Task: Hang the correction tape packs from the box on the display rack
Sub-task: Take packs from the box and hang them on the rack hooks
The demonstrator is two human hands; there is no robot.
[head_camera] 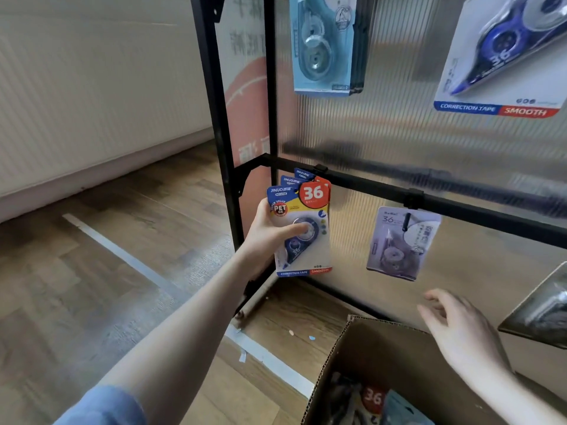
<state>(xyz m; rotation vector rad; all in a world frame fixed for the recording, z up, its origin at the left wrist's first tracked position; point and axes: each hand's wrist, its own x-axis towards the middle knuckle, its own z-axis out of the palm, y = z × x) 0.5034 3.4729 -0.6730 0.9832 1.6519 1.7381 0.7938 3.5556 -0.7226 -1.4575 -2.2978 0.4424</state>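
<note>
Gripping a fanned stack of blue correction tape packs (302, 228) in my left hand (270, 237), thumb across the front one, I hold them just below the rack's black crossbar (368, 182). A purple pack (402, 243) hangs further right. My right hand (457, 329) hovers spread, holding nothing, over the cardboard box (352, 357).
</note>
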